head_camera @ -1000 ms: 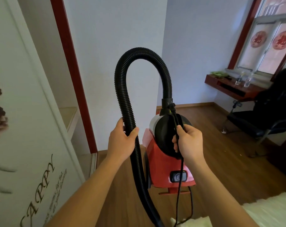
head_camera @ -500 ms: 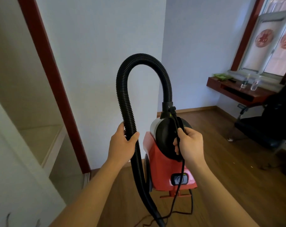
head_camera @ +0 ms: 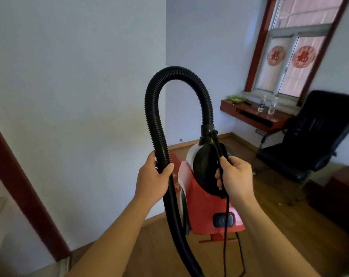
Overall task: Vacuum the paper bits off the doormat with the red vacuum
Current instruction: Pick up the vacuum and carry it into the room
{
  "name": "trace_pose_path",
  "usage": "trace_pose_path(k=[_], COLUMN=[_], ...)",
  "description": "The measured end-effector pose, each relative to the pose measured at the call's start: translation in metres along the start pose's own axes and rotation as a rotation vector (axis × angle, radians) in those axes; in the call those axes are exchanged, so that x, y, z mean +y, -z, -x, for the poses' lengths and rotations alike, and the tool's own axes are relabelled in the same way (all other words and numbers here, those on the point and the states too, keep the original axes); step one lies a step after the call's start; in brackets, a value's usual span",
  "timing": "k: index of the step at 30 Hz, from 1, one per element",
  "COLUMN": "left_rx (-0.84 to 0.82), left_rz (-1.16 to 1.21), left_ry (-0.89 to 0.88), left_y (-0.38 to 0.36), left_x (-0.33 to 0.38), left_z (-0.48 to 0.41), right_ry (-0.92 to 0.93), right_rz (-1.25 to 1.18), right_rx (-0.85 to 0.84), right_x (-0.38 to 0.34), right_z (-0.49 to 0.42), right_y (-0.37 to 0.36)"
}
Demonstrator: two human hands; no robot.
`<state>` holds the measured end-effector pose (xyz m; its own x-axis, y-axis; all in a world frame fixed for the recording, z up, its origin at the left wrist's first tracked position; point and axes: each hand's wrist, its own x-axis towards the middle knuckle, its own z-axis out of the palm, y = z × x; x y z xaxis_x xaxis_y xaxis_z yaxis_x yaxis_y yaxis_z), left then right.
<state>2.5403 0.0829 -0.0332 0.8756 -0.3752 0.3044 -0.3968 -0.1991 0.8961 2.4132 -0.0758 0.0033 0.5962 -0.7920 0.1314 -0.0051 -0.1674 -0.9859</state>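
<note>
The red vacuum (head_camera: 204, 208) hangs in the air in front of me, above the wooden floor. My right hand (head_camera: 235, 177) grips its black top handle together with the black power cord (head_camera: 226, 232). A black ribbed hose (head_camera: 157, 120) arches up from the vacuum's top and comes down on the left, where my left hand (head_camera: 152, 179) grips it. The hose's lower end runs out of the frame at the bottom. A strip of a red doormat (head_camera: 174, 162) shows on the floor behind the vacuum, by the wall; paper bits cannot be made out.
A white wall corner stands straight ahead. A red door frame (head_camera: 23, 194) slants at the left. A black office chair (head_camera: 317, 134) and a red wall shelf (head_camera: 255, 114) with two bottles stand at the right under a window. A dark red cabinet (head_camera: 341, 196) sits beside the chair.
My view has swung to the right: the white door with lettering and the door frame have slid off left, and the window and chair came further in. Both hands keep their grips.
</note>
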Motion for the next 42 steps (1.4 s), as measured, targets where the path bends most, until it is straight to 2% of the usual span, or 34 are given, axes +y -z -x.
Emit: trace_pose_path(k=[11, 22, 27, 34, 42], left_rx=[-0.204, -0.361, -0.380, -0.327, -0.297], left_rz=[0.039, 0.054, 0.041, 0.039, 0.061], left_ry=[-0.104, -0.183, -0.166, -0.133, -0.091], left_y=[-0.072, -0.187, -0.268, -0.386, -0.477], left_x=[-0.031, -0.017, -0.012, 0.012, 0.032], left_z=[-0.169, -0.264, -0.293, -0.336, -0.393], right_ry=[-0.018, -0.063, -0.076, -0.095, -0.063], right_rz=[0.030, 0.021, 0.011, 0.023, 0.042], right_rx=[0.254, 0.404, 0.401, 0.323, 0.271], right_x=[0.012, 0.042, 0.070, 0.098, 0.108], right_z=[-0.129, -0.237, -0.302, -0.406, -0.512], right_y=[-0.034, 0.015, 0.062, 0.140, 0.194])
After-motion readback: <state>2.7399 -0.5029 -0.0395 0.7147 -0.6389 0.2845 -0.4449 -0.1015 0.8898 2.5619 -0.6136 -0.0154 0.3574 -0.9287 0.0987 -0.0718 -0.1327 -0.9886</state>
